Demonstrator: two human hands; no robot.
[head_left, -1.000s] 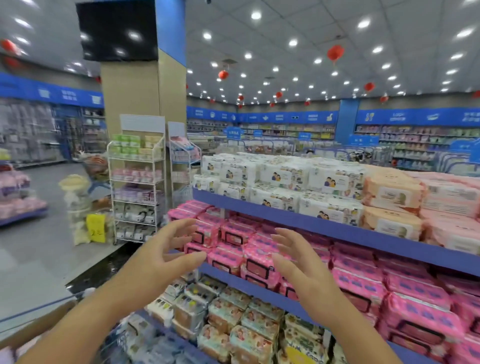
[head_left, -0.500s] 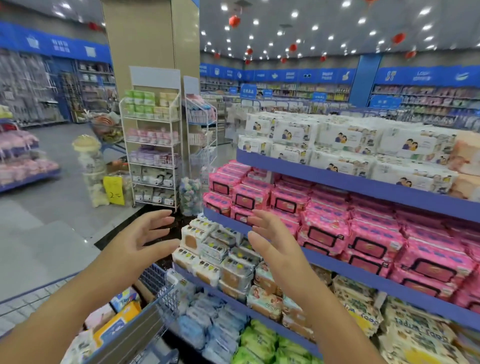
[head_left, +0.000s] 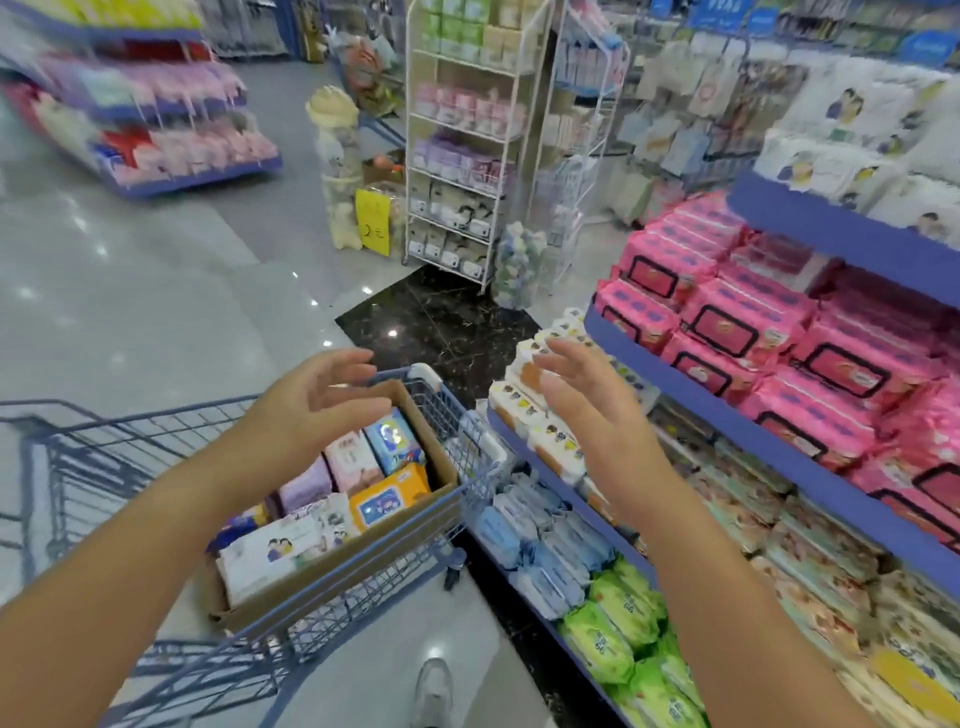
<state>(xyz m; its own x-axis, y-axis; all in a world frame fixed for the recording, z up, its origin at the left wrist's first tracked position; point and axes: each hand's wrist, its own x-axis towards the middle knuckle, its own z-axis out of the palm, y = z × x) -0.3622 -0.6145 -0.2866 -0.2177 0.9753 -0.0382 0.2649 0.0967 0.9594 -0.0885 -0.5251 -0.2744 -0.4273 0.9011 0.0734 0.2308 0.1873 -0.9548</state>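
My left hand (head_left: 311, 402) hovers above a cardboard box (head_left: 415, 514) that sits in a blue wire shopping cart (head_left: 467, 447); its fingers are spread and hold nothing. My right hand (head_left: 587, 405) is raised beside it, palm facing left, fingers relaxed and empty, in front of the shelf's left end. The box holds several wet-wipe packs, among them an orange pack (head_left: 387, 499), a blue pack (head_left: 392, 439) and a white pack (head_left: 270, 553).
A blue shelf unit (head_left: 779, 452) on the right carries pink packs (head_left: 743, 317), white packs above and green packs (head_left: 618, 623) low down. A white wire rack (head_left: 462, 140) stands ahead on the floor. Another display stands far left. My shoe (head_left: 431, 691) shows below.
The view has swung down and left, from the shelves to the cart and the box in it. Both hands stay raised, apart and empty.
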